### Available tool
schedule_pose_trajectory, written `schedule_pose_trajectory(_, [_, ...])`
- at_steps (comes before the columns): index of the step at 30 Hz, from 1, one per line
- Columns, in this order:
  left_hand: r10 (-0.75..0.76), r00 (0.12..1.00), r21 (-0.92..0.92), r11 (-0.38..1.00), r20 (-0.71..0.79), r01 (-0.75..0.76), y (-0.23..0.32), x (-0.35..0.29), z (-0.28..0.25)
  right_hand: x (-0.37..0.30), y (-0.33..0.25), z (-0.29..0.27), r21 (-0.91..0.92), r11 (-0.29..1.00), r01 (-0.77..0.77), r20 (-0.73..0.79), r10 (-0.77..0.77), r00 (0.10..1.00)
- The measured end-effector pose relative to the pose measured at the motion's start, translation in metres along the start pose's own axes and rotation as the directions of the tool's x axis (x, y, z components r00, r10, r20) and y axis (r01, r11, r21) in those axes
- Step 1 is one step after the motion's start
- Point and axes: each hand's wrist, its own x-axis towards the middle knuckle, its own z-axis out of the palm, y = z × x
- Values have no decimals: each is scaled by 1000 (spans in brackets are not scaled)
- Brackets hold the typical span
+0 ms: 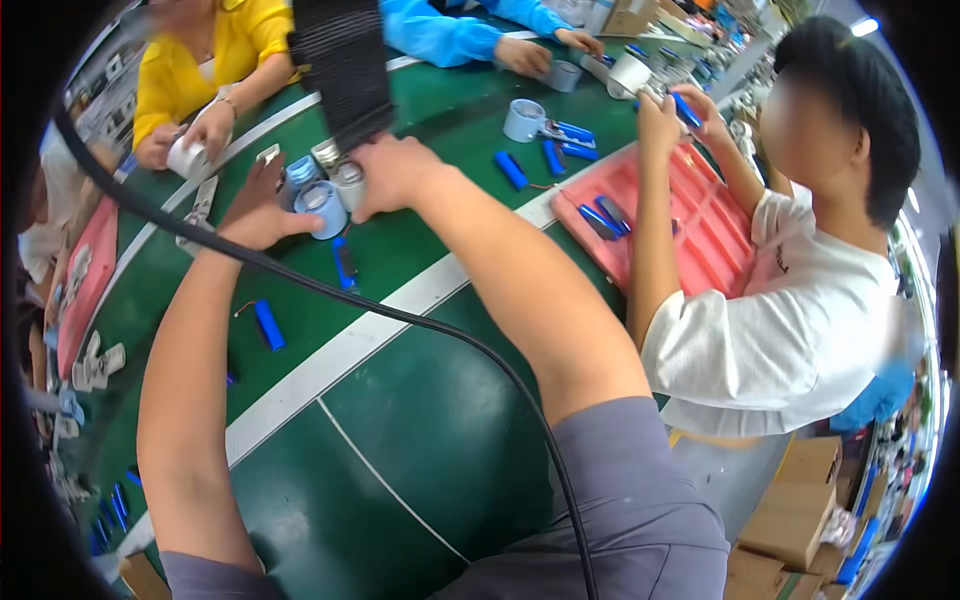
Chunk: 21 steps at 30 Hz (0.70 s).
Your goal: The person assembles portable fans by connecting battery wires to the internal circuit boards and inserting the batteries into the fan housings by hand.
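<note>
A tight cluster of small round plastic housings stands on the green conveyor between my hands. My left hand curves around its left side, thumb pressed on a light blue round housing; its other fingers are partly hidden. Behind that, another blue housing stands close by. From the right, my right hand closes on a greyish-white round housing, its fingertips partly out of sight. A blue battery pack lies just below the cluster, and a second battery pack with thin wires is nearer to me.
A black cable crosses over my left wrist. A dark ribbed object hangs above my hands. At right, a person in white holds a blue battery over a pink tray. Two co-workers handle housings across the green belt.
</note>
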Motion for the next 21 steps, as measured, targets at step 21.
schedule_pose_trajectory(21, [133, 985, -384, 908, -114, -167, 24, -29, -16, -21, -40, -35, -88, 991, -101, -30, 99, 995])
